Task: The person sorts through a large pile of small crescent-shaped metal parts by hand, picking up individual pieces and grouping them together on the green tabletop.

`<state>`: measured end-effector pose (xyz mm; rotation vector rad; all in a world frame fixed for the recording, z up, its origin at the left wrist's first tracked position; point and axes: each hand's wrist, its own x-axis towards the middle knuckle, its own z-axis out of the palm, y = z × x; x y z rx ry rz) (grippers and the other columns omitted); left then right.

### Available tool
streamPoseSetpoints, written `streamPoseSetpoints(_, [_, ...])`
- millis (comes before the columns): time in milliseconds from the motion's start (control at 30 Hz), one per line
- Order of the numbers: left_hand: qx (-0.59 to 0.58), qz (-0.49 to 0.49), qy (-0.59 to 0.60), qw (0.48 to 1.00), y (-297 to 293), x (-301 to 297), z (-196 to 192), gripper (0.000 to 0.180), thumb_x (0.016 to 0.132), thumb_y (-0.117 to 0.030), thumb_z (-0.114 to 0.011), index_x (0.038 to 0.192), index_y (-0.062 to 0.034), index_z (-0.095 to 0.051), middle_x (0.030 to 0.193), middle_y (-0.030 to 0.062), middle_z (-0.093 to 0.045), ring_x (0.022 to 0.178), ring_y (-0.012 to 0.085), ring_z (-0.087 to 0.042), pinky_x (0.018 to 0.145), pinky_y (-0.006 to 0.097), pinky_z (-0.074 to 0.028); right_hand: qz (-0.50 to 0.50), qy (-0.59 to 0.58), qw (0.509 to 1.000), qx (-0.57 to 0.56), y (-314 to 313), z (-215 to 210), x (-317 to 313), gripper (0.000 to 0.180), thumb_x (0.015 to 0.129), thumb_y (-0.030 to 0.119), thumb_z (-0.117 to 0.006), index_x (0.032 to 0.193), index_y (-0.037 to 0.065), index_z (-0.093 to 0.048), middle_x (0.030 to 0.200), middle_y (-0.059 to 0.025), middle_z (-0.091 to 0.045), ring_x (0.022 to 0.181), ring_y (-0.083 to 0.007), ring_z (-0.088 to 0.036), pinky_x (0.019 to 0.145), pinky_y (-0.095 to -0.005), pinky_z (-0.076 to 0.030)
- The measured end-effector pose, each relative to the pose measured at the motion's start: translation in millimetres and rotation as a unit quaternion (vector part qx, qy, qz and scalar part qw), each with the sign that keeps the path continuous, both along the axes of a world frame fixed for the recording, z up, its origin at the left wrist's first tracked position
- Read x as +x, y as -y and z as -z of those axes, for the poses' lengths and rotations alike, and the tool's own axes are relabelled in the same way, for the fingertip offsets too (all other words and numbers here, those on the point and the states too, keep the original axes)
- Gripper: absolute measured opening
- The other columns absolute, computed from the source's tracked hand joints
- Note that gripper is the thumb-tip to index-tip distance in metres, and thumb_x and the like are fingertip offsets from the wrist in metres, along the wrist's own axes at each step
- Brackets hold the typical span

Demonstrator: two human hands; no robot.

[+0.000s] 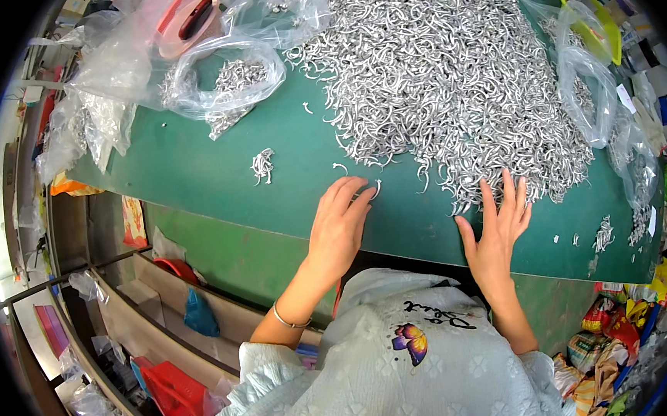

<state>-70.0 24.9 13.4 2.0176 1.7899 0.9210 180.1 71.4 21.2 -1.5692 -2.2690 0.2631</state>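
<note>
Left hand: your left hand [337, 231] is palm down over the front of the green tabletop [207, 174], fingers bent and loosely fanned; you have a loose metal piece [379, 188] right by the fingertips, but I cannot tell whether they pinch it.
Right hand: your right hand [497, 231] is spread, thumb well out from the fingers, with the fingertips at the near edge of the heap.
Metal heap: the big heap of small curved silvery pieces [447, 68] lies on the tabletop ahead of you, mostly beyond and between your hands.
Strays: you have a small cluster [262, 166] to the left of the heap, and another little group [604, 234] near the right end.
Bags: a clear bag [187, 102] with more pieces sits at the heap's left; another clear bag [594, 112] lies along its right side.
Containers: a pink tub [170, 46] stands at your far left with a dark red object [196, 18] in it; a yellow-green tray [612, 30] is tilted at far right.
Your wear: a bracelet [289, 322] on the left wrist, and a pale garment [377, 394] with a butterfly on it.
</note>
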Motion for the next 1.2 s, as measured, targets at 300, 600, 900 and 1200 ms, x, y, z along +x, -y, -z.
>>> streamPoseSetpoints(300, [-0.046, 0.079, -0.003, 0.996, 5, -4, -15, 0.055, 0.069, 0.019, -0.052, 0.121, 0.0020, -0.061, 0.135, 0.0166, -0.054, 0.131, 0.0379, -0.048, 0.104, 0.047, -0.045, -0.127, -0.006, 0.991, 0.047, -14, -16, -46, 0.046, 0.081, 0.010, -0.070, 0.125, 0.006, -0.059, 0.132, -0.0112, -0.050, 0.128, -0.0336, -0.043, 0.108, -0.0537, -0.024])
streamPoseSetpoints(600, [0.017, -0.075, 0.051, 0.996, 20, -14, 3, 0.033, 0.076, 0.016, -0.059, 0.106, 0.0054, -0.066, 0.117, 0.0180, -0.060, 0.116, 0.0370, -0.058, 0.095, 0.042, -0.050, -0.258, -0.110, 0.957, -0.076, 4, -14, -53, 0.043, 0.080, 0.006, -0.070, 0.120, -0.004, -0.059, 0.138, -0.0191, -0.049, 0.130, -0.0380, -0.045, 0.107, -0.0503, -0.036])
streamPoseSetpoints(900, [-0.029, -0.064, 0.109, 0.992, 23, 10, -7, 0.037, 0.082, 0.016, -0.058, 0.116, 0.0024, -0.063, 0.132, 0.0177, -0.056, 0.126, 0.0363, -0.053, 0.100, 0.041, -0.048, -0.183, -0.049, 0.981, -0.035, 10, -13, -60, 0.039, 0.079, 0.009, -0.072, 0.116, 0.002, -0.063, 0.128, -0.0134, -0.051, 0.120, -0.0324, -0.048, 0.098, -0.0475, -0.035])
streamPoseSetpoints(1200, [0.001, -0.089, 0.014, 0.996, 23, 26, -11, 0.038, 0.068, -0.013, -0.084, 0.101, -0.0079, -0.068, 0.114, 0.0093, -0.058, 0.112, 0.0304, -0.053, 0.097, 0.043, -0.033, -0.209, -0.106, 0.972, -0.002, -15, -1, -74, 0.025, 0.078, 0.005, -0.068, 0.103, 0.008, -0.067, 0.110, -0.0092, -0.056, 0.103, -0.0292, -0.052, 0.089, -0.0414, -0.038])
